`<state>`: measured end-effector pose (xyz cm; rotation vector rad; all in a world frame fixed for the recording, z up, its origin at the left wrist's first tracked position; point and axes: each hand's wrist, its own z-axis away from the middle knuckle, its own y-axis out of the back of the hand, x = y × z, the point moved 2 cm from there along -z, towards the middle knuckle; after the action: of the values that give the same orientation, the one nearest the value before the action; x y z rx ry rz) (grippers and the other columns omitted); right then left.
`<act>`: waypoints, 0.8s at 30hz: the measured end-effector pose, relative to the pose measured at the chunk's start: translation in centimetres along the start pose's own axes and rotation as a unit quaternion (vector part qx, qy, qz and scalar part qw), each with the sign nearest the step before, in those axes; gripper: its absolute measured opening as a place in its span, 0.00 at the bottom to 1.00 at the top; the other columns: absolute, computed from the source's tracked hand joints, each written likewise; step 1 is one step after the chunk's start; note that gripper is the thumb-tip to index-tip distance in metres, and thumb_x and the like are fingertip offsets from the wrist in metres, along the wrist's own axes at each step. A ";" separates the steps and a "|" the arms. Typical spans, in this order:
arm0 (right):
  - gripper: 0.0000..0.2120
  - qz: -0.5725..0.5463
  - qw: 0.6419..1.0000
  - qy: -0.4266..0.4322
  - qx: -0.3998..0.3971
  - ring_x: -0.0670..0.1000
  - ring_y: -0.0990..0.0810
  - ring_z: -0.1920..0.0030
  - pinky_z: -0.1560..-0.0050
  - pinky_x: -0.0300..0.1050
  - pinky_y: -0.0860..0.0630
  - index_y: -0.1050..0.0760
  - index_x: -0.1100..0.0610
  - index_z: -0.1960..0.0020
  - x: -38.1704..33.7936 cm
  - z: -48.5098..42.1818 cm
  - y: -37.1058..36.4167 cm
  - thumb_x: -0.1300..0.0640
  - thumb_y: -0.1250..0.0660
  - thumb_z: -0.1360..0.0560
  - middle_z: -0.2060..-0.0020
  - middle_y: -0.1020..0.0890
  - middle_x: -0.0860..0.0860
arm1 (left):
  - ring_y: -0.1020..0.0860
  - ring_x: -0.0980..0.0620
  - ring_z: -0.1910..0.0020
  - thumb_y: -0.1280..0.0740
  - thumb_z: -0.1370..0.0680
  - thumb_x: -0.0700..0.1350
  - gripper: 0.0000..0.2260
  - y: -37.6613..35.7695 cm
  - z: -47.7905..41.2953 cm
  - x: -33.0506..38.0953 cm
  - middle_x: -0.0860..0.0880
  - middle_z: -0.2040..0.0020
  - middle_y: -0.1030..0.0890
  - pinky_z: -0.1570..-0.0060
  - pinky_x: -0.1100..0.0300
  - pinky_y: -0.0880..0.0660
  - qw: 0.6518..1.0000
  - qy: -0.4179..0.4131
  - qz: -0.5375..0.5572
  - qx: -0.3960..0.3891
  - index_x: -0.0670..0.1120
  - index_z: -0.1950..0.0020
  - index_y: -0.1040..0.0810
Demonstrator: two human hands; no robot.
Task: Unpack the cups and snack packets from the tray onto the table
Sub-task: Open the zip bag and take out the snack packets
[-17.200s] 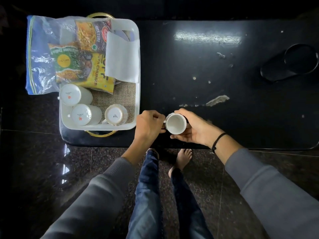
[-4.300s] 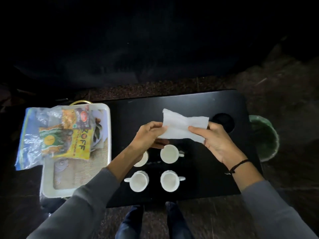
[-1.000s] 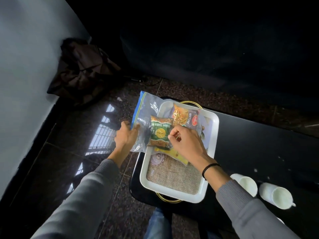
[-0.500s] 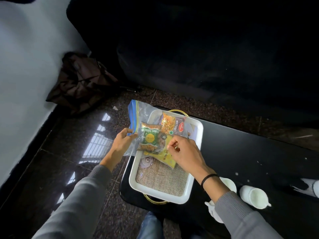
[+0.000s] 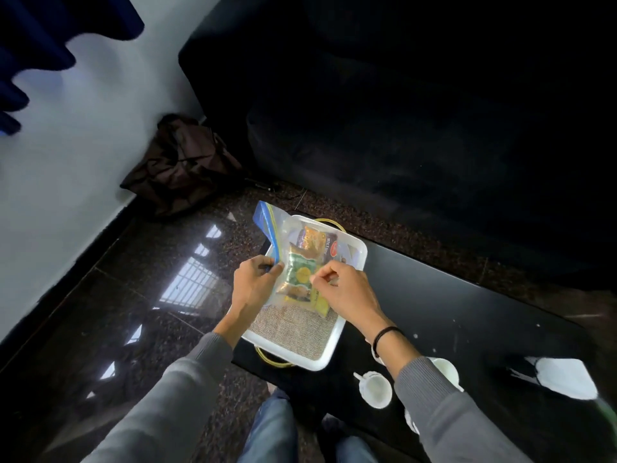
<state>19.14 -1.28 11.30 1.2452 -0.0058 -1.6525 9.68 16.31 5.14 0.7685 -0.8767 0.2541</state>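
Snack packets (image 5: 302, 274) sit inside a clear zip bag (image 5: 283, 248) over the tray (image 5: 334, 342) at the surface's left end, left hand (image 5: 252, 284) and right hand (image 5: 345, 289) each pinching the bag, so I'd pull the mouth apart evenly, no yanking.

Both hands' grip (image 5: 293, 279) on snack bag (image 5: 302, 262)

We see a black bench (image 5: 450, 315) standing on a dark speckled floor (image 5: 140, 315). On its left end sits a white tray (image 5: 320, 360), part of it overhanging the edge. Nearer us, white cups (image 5: 377, 390) stand on it, and a white tissue (image 5: 564, 379) lies further right.
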 end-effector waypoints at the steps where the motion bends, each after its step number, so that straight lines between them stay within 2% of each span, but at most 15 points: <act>1: 0.09 -0.013 1.000 -0.001 0.000 0.50 0.17 0.48 0.46 0.46 0.21 0.19 0.54 0.49 -0.2 0.3 0.1 0.48 0.30 0.21 0.53 0.16 0.47 | 0.18 0.53 0.62 0.26 0.23 0.48 0.05 -0.2 1.1 0.6 0.49 0.61 0.14 0.61 0.57 0.24 1.000 -0.017 -0.005 0.003 0.49 0.57 0.15; 4: 0.15 -0.049 0.999 -0.010 0.011 0.53 0.18 0.43 0.41 0.51 0.21 0.22 0.56 0.42 -1.1 0.7 0.1 0.45 0.31 0.21 0.45 0.18 0.50 | 0.19 0.65 0.66 0.25 0.24 0.47 0.02 -0.9 4.1 2.2 0.57 0.64 0.15 0.65 0.70 0.26 0.998 -0.058 0.003 0.005 0.51 0.57 0.15; 7: 0.24 -0.082 0.995 -0.061 0.001 0.54 0.17 0.46 0.48 0.56 0.15 0.25 0.56 0.39 -1.7 0.8 0.0 0.38 0.32 0.22 0.43 0.20 0.51 | 0.19 0.69 0.64 0.24 0.25 0.42 0.02 -1.9 6.3 3.5 0.60 0.63 0.16 0.63 0.74 0.26 0.995 -0.100 0.007 -0.025 0.50 0.54 0.14; 8: 0.24 -0.064 0.995 -0.077 -0.004 0.54 0.16 0.48 0.50 0.57 0.15 0.25 0.56 0.39 -1.8 0.7 0.0 0.37 0.33 0.23 0.43 0.19 0.52 | 0.19 0.69 0.63 0.23 0.25 0.42 0.04 -2.3 7.0 3.9 0.60 0.62 0.16 0.62 0.75 0.25 0.993 -0.112 0.009 -0.044 0.49 0.52 0.13; 10: 0.23 0.034 0.995 -0.095 0.002 0.57 0.17 0.46 0.45 0.59 0.17 0.25 0.55 0.40 -1.6 0.4 0.0 0.37 0.36 0.23 0.44 0.18 0.54 | 0.18 0.69 0.60 0.22 0.27 0.42 0.08 -3.0 7.9 4.4 0.62 0.59 0.16 0.61 0.75 0.25 0.988 -0.126 0.009 -0.085 0.47 0.49 0.13; 13: 0.22 0.143 0.984 -0.103 0.017 0.58 0.18 0.45 0.44 0.55 0.20 0.22 0.54 0.40 -1.2 0.1 0.6 0.39 0.39 0.23 0.44 0.18 0.55 | 0.18 0.71 0.57 0.22 0.27 0.43 0.09 -3.6 8.7 4.5 0.67 0.60 0.17 0.60 0.77 0.26 0.986 -0.121 0.019 -0.114 0.49 0.46 0.13; 15: 0.20 0.151 0.984 -0.097 -0.002 0.59 0.18 0.45 0.44 0.54 0.20 0.21 0.54 0.43 -1.0 -0.1 0.9 0.40 0.39 0.22 0.44 0.18 0.56 | 0.17 0.70 0.55 0.23 0.26 0.44 0.10 -3.7 8.8 4.3 0.67 0.58 0.16 0.57 0.75 0.23 0.987 -0.100 0.036 -0.117 0.50 0.45 0.14; 17: 0.17 0.155 0.984 -0.088 -0.014 0.60 0.19 0.43 0.44 0.54 0.21 0.20 0.52 0.46 -0.7 -0.4 1.1 0.41 0.39 0.20 0.45 0.17 0.56 | 0.16 0.65 0.53 0.25 0.24 0.46 0.08 -3.6 8.5 4.0 0.60 0.53 0.14 0.55 0.71 0.21 0.991 -0.066 0.053 -0.106 0.49 0.46 0.14; 19: 0.14 0.178 0.981 -0.079 -0.001 0.61 0.19 0.42 0.46 0.53 0.22 0.21 0.52 0.50 -0.4 -0.7 1.3 0.44 0.41 0.18 0.46 0.17 0.57 | 0.15 0.61 0.55 0.28 0.21 0.46 0.07 -3.2 8.2 4.0 0.52 0.51 0.12 0.58 0.70 0.21 0.991 -0.033 0.093 -0.092 0.45 0.47 0.13; 22: 0.14 0.232 0.969 -0.070 0.049 0.63 0.19 0.43 0.48 0.53 0.24 0.21 0.54 0.46 -0.4 -1.0 1.8 0.48 0.43 0.16 0.44 0.18 0.58 | 0.16 0.60 0.59 0.28 0.21 0.42 0.05 -1.6 7.3 4.5 0.53 0.54 0.15 0.61 0.66 0.18 0.996 -0.050 0.045 -0.052 0.45 0.47 0.15; 24: 0.15 0.269 0.958 -0.045 0.087 0.62 0.18 0.46 0.51 0.52 0.26 0.21 0.55 0.43 -0.8 -1.2 2.2 0.48 0.43 0.15 0.44 0.18 0.57 | 0.16 0.59 0.66 0.28 0.22 0.40 0.06 -0.4 6.6 4.9 0.52 0.61 0.16 0.64 0.58 0.16 0.996 -0.052 0.010 -0.074 0.44 0.46 0.17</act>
<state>21.46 -1.11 12.46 1.1658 -0.5134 -1.2444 9.01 10.91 11.31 0.6403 -0.9912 0.1659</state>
